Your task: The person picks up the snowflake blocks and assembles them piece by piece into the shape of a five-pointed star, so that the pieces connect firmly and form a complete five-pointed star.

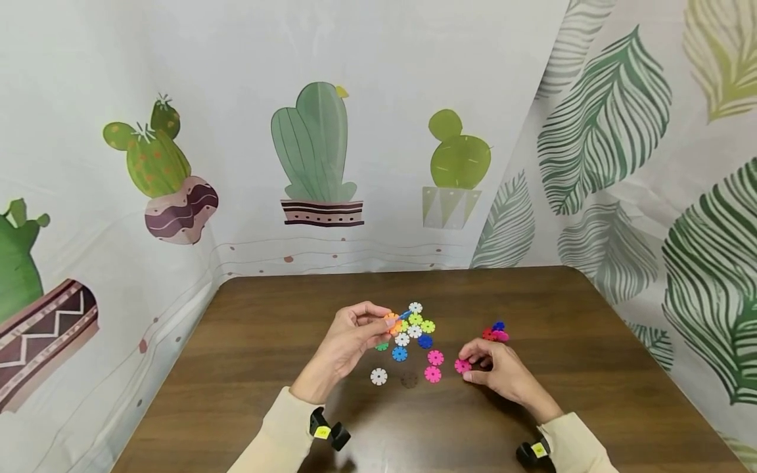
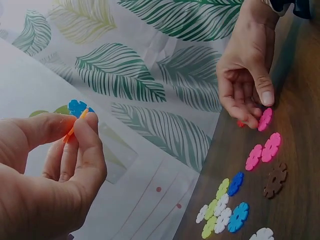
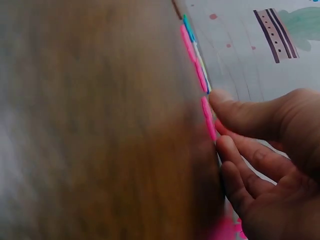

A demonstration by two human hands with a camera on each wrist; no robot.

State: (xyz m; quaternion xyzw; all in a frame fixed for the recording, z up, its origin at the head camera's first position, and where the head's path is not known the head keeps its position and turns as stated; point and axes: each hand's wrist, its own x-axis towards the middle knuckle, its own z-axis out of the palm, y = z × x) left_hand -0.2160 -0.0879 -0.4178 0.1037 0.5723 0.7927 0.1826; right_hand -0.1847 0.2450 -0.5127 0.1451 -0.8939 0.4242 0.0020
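Observation:
Above the loose pieces, my left hand (image 1: 349,338) pinches an orange snowflake disc (image 2: 68,134) between thumb and fingertips. A blue snowflake disc (image 2: 76,106) is set against the orange one at an angle, overlapping it in the left wrist view. On the right, my right hand (image 1: 503,369) holds a pink snowflake disc (image 1: 462,366) by its edges, thumb and fingertips on opposite sides, low over the table. Two more pink discs (image 1: 435,357) lie just left of it.
Several discs lie mid-table: yellow-green (image 1: 428,326), white (image 1: 378,376), dark blue (image 1: 425,341), light blue (image 1: 399,354), green (image 1: 382,346) and brown (image 1: 409,379). Behind my right hand is a small cluster with a red disc (image 1: 487,334). A printed cloth wall (image 1: 384,256) stands behind the table.

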